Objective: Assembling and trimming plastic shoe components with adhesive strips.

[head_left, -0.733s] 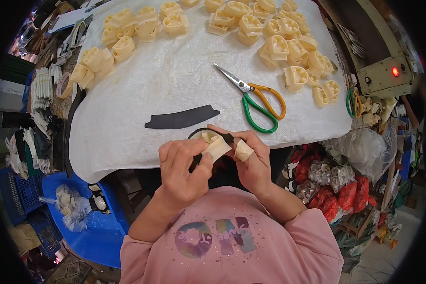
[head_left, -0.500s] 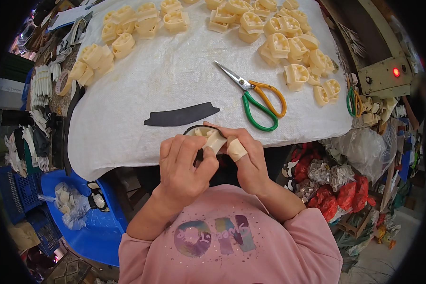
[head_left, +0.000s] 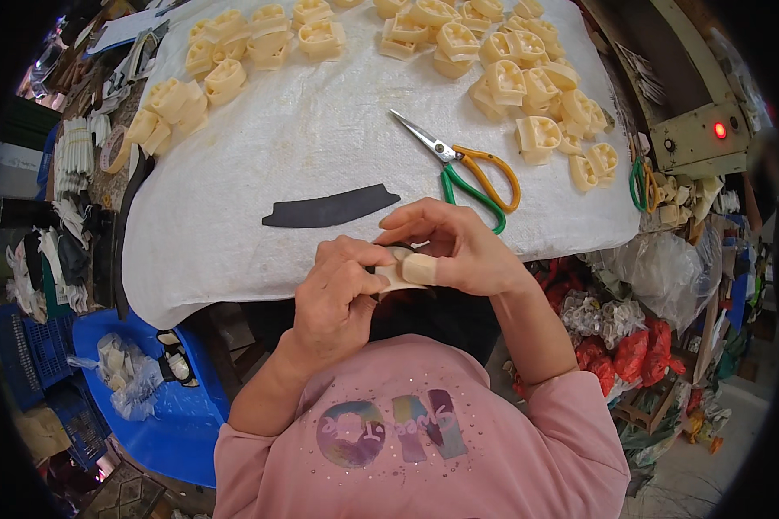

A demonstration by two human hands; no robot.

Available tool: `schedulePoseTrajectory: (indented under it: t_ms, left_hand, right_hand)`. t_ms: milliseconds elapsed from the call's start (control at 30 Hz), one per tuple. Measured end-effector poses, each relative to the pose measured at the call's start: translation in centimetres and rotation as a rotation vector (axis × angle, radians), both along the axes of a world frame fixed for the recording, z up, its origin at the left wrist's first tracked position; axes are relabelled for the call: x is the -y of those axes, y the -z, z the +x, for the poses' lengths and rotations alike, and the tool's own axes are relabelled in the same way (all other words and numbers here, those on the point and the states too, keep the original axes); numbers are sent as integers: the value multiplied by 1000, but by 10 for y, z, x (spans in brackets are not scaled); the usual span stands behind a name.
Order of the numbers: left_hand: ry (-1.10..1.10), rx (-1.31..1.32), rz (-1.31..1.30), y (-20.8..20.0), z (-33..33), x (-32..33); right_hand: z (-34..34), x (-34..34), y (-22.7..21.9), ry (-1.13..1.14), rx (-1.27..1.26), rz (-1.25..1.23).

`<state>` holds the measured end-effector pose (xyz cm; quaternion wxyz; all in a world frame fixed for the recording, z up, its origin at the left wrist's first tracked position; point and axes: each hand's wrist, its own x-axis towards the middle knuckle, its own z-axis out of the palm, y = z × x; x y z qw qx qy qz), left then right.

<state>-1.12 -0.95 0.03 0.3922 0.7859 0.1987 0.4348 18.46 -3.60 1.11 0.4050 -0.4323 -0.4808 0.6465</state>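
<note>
Between both hands, just off the table's near edge, is a cream plastic shoe heel point(head_left: 391, 278) with black material along its far rim. My left hand point(head_left: 333, 290) pinches its left side with thumb and fingers. From the right, my right hand point(head_left: 472, 246) grips it, with the taped thumb on the near side and the fingers arched over the far side. The fingers hide much of the heel. A flat black shaped strip point(head_left: 331, 208) lies on the table beyond my hands. Scissors point(head_left: 447, 154) with one green and one orange handle rest to its right.
Several more cream heels point(head_left: 504, 82) stand in groups along the far part of the white-covered table point(head_left: 225, 199). A blue plastic chair point(head_left: 164, 441) holding a plastic bag stands at the lower left. Red and clear bags point(head_left: 636, 350) are piled at the right. A machine box point(head_left: 701, 138) shows a red light.
My right hand has lifted and turned over the heel, its fingers now arched over the far side. The heel has tilted, showing less of its hollow inside. My left hand keeps its pinch.
</note>
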Motion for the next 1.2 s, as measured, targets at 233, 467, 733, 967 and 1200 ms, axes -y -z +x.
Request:
schedulePoseTrajectory:
  t_ms: [233, 467, 733, 967, 1200]
  left_hand:
    - [-132, 28, -125, 2, 5, 3]
    - [-214, 264, -728, 2, 13, 7]
    - [-193, 232, -776, 2, 12, 5]
    - [-171, 159, -673, -2, 12, 8]
    - [-79, 163, -842, -4, 11, 5]
  right_hand:
    - [-17, -1, 11, 231, 89, 120]
    - [-15, 4, 16, 309, 192, 477]
    - [-22, 2, 14, 382, 217, 466]
    - [-20, 3, 1, 335, 679, 703]
    - [-10, 4, 23, 306, 157, 424]
